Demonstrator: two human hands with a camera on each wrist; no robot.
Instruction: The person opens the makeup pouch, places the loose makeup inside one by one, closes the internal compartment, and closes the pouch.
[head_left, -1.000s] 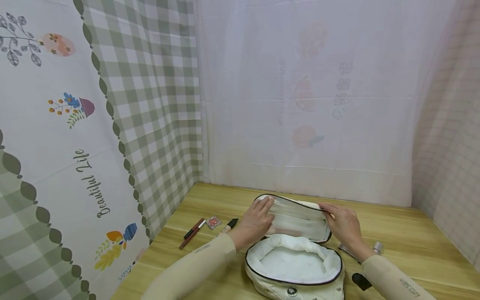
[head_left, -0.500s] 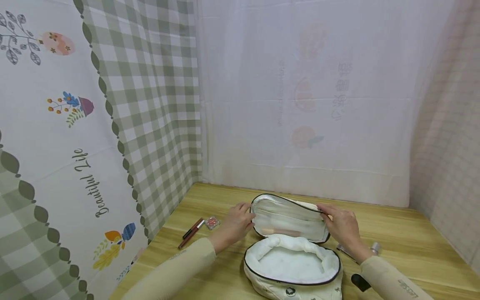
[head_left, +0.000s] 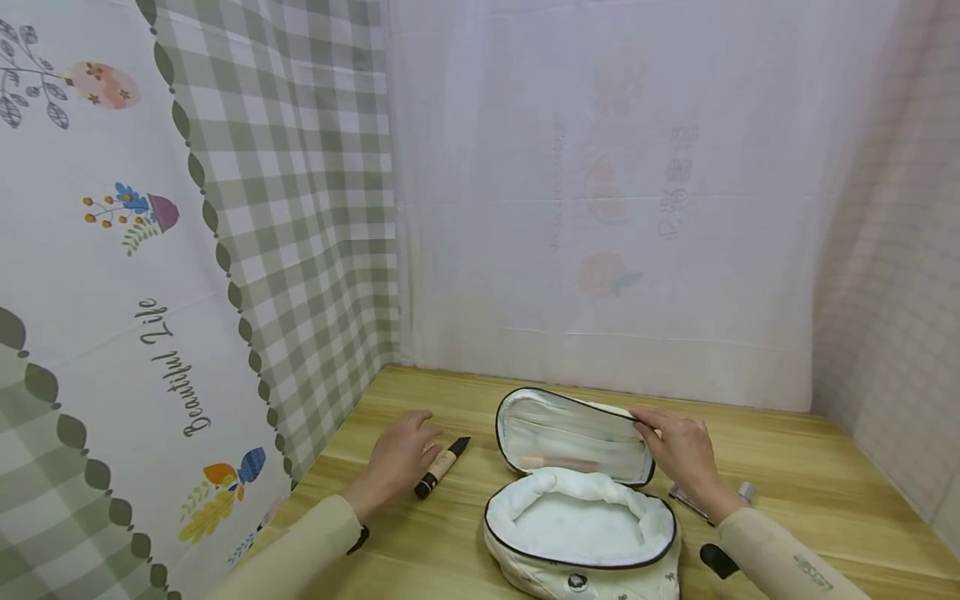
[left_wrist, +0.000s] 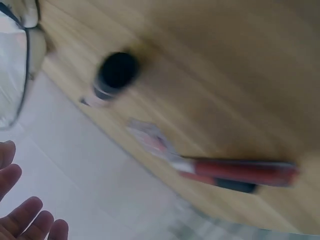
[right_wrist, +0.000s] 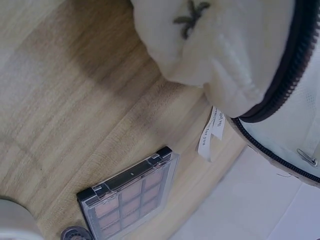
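A cream zippered cosmetic bag (head_left: 581,575) with a puffy white lining stands with its lid (head_left: 517,425) raised. My right hand (head_left: 682,450) pinches the lid's right upper edge. Behind the lid's mesh pocket lies a slim stick with a pale orange end (head_left: 534,461). To the left of the bag, my left hand (head_left: 401,458) hovers over the table, fingers loosely spread and holding nothing. Beside it lies a beige tube with black ends (head_left: 442,468). In the left wrist view, red-and-black slim tubes (left_wrist: 245,172) and a small clear case (left_wrist: 150,137) lie close together, blurred.
Right of the bag lie an eyeshadow palette (right_wrist: 130,197), a silver-capped item (head_left: 746,492) and a black object (head_left: 718,560). A white rounded object (right_wrist: 17,220) shows at the right wrist view's corner. Checked cloth (head_left: 300,208) hangs along the table's left edge.
My left hand has let go of the lid's left side and moved left and toward me, over the small cosmetics. My right hand keeps its pinch on the lid.
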